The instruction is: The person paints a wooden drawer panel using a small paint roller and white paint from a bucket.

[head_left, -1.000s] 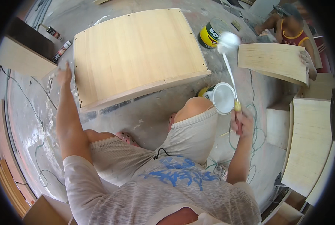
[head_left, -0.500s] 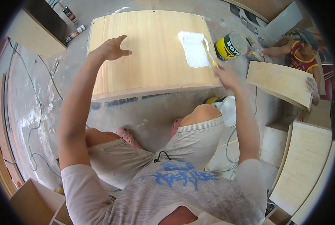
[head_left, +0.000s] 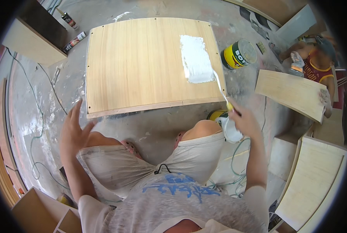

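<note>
A paint roller [head_left: 221, 88] with a white frame and yellow handle is gripped in my right hand [head_left: 242, 119], just off the near right corner of a pale wooden panel [head_left: 134, 62]. The roller's head rests at the lower right edge of a wet white paint patch [head_left: 197, 58], where it blends in with the paint. Below my right hand, beside my knee, stands an open can of white paint [head_left: 232, 131]. My left hand [head_left: 73, 132] is held with fingers apart off the panel's near left corner, touching nothing that I can see.
A yellow and green paint can [head_left: 239, 54] stands right of the panel. At the far right a co-worker holds a curved board [head_left: 290, 91] and a hand tool. Caulk tubes [head_left: 74, 42] lie left, beside a cabinet [head_left: 33, 44]; a green cord [head_left: 37, 136] crosses the floor.
My left hand has come back from over the panel to its near left side. My right hand has drawn the roller toward me. The co-worker's other hand has lifted toward the board.
</note>
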Action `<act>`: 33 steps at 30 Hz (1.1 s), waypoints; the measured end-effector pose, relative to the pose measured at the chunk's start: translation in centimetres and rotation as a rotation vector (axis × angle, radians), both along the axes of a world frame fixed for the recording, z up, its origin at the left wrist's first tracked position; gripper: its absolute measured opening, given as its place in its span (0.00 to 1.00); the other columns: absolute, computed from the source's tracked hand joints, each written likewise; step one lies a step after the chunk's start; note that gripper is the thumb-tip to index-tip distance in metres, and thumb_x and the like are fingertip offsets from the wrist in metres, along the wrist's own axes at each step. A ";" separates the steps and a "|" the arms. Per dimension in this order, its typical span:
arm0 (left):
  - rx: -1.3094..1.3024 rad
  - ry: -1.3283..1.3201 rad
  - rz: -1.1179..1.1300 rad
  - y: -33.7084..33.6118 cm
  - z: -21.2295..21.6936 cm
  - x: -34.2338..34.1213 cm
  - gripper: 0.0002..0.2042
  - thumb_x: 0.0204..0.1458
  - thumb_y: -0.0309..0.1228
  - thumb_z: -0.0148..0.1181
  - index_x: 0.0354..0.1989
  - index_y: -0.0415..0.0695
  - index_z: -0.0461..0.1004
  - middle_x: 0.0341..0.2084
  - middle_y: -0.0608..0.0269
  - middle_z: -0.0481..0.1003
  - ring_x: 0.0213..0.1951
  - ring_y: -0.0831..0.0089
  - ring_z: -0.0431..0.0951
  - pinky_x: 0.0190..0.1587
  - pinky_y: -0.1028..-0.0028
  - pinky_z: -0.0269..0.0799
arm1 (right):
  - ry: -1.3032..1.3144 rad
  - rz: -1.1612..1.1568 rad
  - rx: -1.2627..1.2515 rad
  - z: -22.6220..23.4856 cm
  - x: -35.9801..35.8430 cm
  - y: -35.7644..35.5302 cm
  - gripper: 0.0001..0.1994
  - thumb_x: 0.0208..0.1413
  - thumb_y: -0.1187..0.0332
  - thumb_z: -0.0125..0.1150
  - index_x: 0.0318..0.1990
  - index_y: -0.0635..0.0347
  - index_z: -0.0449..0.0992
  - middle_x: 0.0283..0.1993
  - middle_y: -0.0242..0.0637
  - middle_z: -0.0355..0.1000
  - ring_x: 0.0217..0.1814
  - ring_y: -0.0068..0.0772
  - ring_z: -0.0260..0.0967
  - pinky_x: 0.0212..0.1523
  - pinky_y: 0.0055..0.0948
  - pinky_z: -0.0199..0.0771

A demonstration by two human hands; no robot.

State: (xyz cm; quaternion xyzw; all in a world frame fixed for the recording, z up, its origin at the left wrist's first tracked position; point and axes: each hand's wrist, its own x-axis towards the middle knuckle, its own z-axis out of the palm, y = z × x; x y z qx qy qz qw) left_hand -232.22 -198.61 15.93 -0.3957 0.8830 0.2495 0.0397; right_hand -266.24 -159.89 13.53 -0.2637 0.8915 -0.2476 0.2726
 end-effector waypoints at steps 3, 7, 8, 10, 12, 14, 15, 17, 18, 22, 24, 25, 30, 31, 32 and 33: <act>-0.062 -0.041 -0.015 4.7 1.4 -0.5 0.36 0.46 0.36 0.67 0.64 0.42 0.57 0.61 0.43 0.59 0.62 0.49 0.60 0.63 0.58 0.57 | 0.007 -0.003 0.135 1.6 -3.6 -9.4 0.26 0.54 0.66 0.54 0.62 0.51 0.66 0.27 0.35 0.70 0.28 0.28 0.68 0.36 0.29 0.70; -0.100 -0.145 -0.377 10.1 -2.0 -2.7 0.40 0.43 0.42 0.67 0.64 0.43 0.56 0.63 0.39 0.55 0.65 0.47 0.54 0.65 0.53 0.51 | -0.002 0.010 0.030 -0.5 -11.7 -17.0 0.25 0.54 0.65 0.52 0.62 0.48 0.65 0.26 0.34 0.71 0.17 0.27 0.65 0.15 0.27 0.66; -0.106 -0.144 -0.377 10.9 -2.3 -3.2 0.40 0.43 0.42 0.67 0.64 0.43 0.56 0.63 0.39 0.55 0.65 0.47 0.54 0.65 0.53 0.51 | 0.001 0.010 0.025 -0.5 -12.7 -18.2 0.25 0.54 0.65 0.52 0.62 0.48 0.65 0.26 0.34 0.71 0.17 0.27 0.65 0.15 0.27 0.66; -0.005 -0.201 -0.537 11.9 -2.6 -4.0 0.40 0.44 0.42 0.66 0.64 0.41 0.55 0.64 0.38 0.52 0.66 0.43 0.50 0.65 0.50 0.49 | 0.071 -0.005 0.048 -0.3 -13.3 -19.4 0.26 0.54 0.64 0.52 0.63 0.48 0.65 0.26 0.34 0.71 0.17 0.28 0.65 0.14 0.26 0.66; 0.069 -0.233 -0.613 11.4 -1.7 -5.2 0.41 0.43 0.42 0.66 0.65 0.40 0.54 0.64 0.38 0.51 0.66 0.42 0.50 0.65 0.49 0.48 | 0.045 -0.004 0.041 0.2 -11.8 -18.1 0.25 0.53 0.65 0.52 0.62 0.49 0.66 0.24 0.34 0.69 0.16 0.27 0.63 0.14 0.27 0.65; 0.140 -0.244 -0.731 11.1 -1.8 -6.7 0.41 0.43 0.42 0.67 0.65 0.40 0.54 0.64 0.37 0.51 0.66 0.41 0.49 0.65 0.48 0.48 | 0.069 0.069 0.076 0.3 -9.4 -15.3 0.25 0.53 0.66 0.53 0.61 0.50 0.66 0.23 0.38 0.68 0.17 0.29 0.62 0.19 0.31 0.66; 0.083 -0.271 -0.725 10.6 -2.5 -7.3 0.41 0.43 0.42 0.67 0.65 0.40 0.54 0.64 0.36 0.50 0.66 0.41 0.49 0.66 0.48 0.47 | 0.129 0.118 0.128 -0.2 -8.2 -12.9 0.25 0.53 0.67 0.53 0.62 0.50 0.66 0.23 0.41 0.69 0.20 0.31 0.64 0.24 0.33 0.69; 0.037 -0.268 -0.775 10.4 -3.7 -8.9 0.41 0.43 0.42 0.67 0.65 0.41 0.53 0.64 0.36 0.50 0.66 0.40 0.49 0.66 0.48 0.47 | 0.134 0.229 0.079 -2.7 -5.8 -6.9 0.25 0.53 0.67 0.54 0.61 0.50 0.65 0.27 0.46 0.70 0.27 0.36 0.68 0.34 0.36 0.70; 0.029 -0.280 -0.779 10.3 -4.0 -9.5 0.41 0.43 0.42 0.67 0.65 0.41 0.53 0.64 0.36 0.49 0.66 0.40 0.49 0.66 0.48 0.47 | 0.097 0.187 0.066 -2.0 -3.8 -4.3 0.25 0.53 0.67 0.54 0.61 0.49 0.67 0.28 0.45 0.71 0.28 0.35 0.68 0.35 0.34 0.70; 0.076 -0.220 -0.842 10.2 -4.0 -10.7 0.41 0.44 0.41 0.67 0.66 0.43 0.52 0.64 0.36 0.48 0.66 0.40 0.48 0.66 0.49 0.46 | 0.000 0.077 0.127 3.4 2.1 1.7 0.23 0.53 0.67 0.56 0.60 0.48 0.69 0.30 0.42 0.72 0.30 0.31 0.68 0.36 0.30 0.69; 0.099 -0.176 -0.844 10.2 -4.3 -11.0 0.41 0.44 0.41 0.67 0.66 0.44 0.52 0.65 0.36 0.47 0.66 0.40 0.47 0.66 0.49 0.46 | -0.050 -0.011 0.118 3.9 2.2 2.6 0.25 0.53 0.65 0.56 0.61 0.52 0.66 0.28 0.44 0.70 0.30 0.39 0.69 0.36 0.34 0.68; 0.088 -0.196 -0.868 10.5 -4.7 -10.9 0.41 0.44 0.42 0.66 0.66 0.44 0.52 0.64 0.36 0.48 0.66 0.40 0.48 0.66 0.49 0.46 | -0.064 0.011 0.112 3.5 1.6 2.2 0.25 0.53 0.65 0.56 0.61 0.52 0.66 0.28 0.44 0.70 0.30 0.39 0.69 0.36 0.34 0.68; 0.054 -0.265 -0.831 10.9 -6.2 -9.5 0.41 0.45 0.43 0.65 0.66 0.44 0.51 0.63 0.35 0.51 0.66 0.40 0.50 0.65 0.49 0.49 | -0.071 -0.128 0.221 3.0 -4.8 -6.4 0.26 0.54 0.65 0.55 0.63 0.47 0.65 0.22 0.35 0.67 0.16 0.27 0.63 0.19 0.31 0.66; 0.055 -0.282 -0.805 10.9 -6.2 -8.9 0.41 0.45 0.43 0.65 0.66 0.44 0.51 0.63 0.35 0.52 0.65 0.40 0.51 0.65 0.49 0.49 | -0.051 -0.131 0.151 1.9 -6.9 -8.0 0.25 0.54 0.65 0.54 0.62 0.47 0.66 0.22 0.32 0.67 0.14 0.24 0.61 0.14 0.28 0.62; 0.055 -0.302 -0.779 10.9 -6.1 -8.4 0.41 0.45 0.43 0.65 0.66 0.44 0.51 0.63 0.35 0.53 0.65 0.40 0.52 0.65 0.49 0.49 | -0.035 -0.135 0.078 0.5 -9.1 -9.6 0.25 0.55 0.65 0.54 0.62 0.47 0.67 0.21 0.29 0.66 0.12 0.21 0.58 0.10 0.24 0.58; 0.053 -0.319 -0.752 10.9 -5.8 -7.9 0.41 0.45 0.43 0.65 0.66 0.44 0.51 0.63 0.35 0.53 0.65 0.40 0.52 0.65 0.49 0.49 | -0.020 -0.126 0.062 -0.4 -11.2 -11.4 0.25 0.55 0.65 0.54 0.63 0.48 0.66 0.22 0.29 0.67 0.12 0.21 0.58 0.10 0.24 0.57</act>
